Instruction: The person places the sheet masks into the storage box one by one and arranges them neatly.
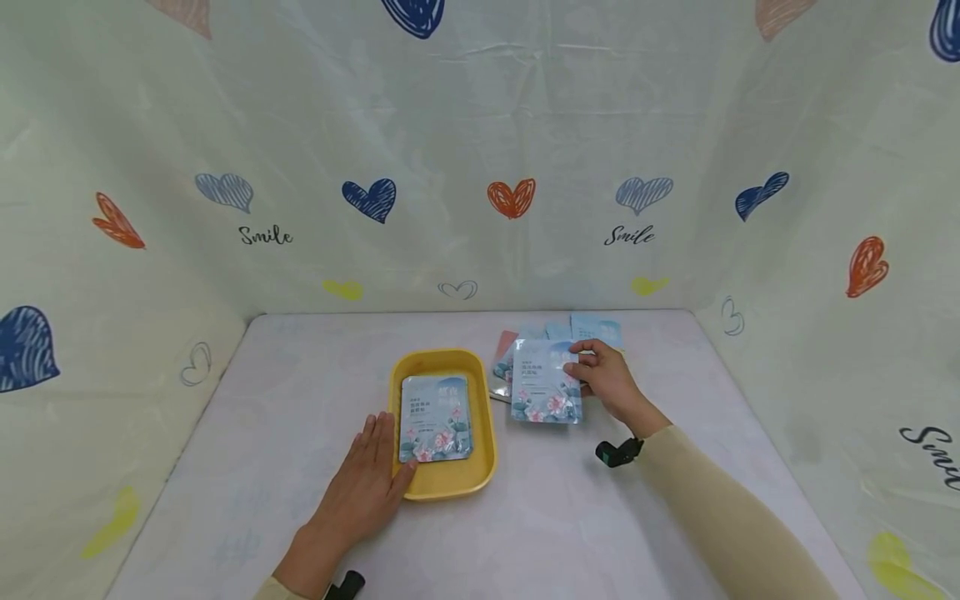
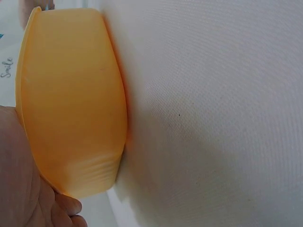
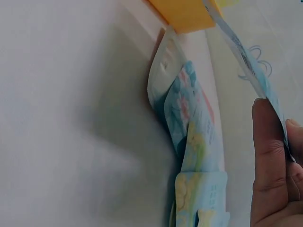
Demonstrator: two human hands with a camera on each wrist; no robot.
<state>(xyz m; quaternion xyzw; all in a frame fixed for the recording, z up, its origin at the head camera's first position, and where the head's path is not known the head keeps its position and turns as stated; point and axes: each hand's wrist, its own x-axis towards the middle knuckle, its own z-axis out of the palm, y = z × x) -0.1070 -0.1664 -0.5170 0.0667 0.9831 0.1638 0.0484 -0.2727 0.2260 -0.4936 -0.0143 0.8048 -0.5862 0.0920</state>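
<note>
My right hand (image 1: 611, 383) pinches a light-blue facial mask packet (image 1: 543, 387) by its right edge, thumb on the printed front. In the right wrist view this packet (image 3: 253, 66) shows nearly edge-on, raised above the table. A similar packet (image 1: 435, 421) with pink flowers lies face up in the yellow tray (image 1: 448, 483). My left hand (image 1: 360, 479) rests along the tray's left side with straight fingers, its thumb near the front left rim. The left wrist view shows that hand (image 2: 21, 175) against the tray's outer wall (image 2: 71, 94).
Behind the raised packet, several loose packets (image 1: 600, 327) overlap on the table at the back right. They fan out across the cloth in the right wrist view, with a yellow-patterned packet (image 3: 201, 189) near the bottom. A white cloth (image 1: 600, 533) covers the table; a heart-printed curtain (image 1: 450, 125) surrounds it.
</note>
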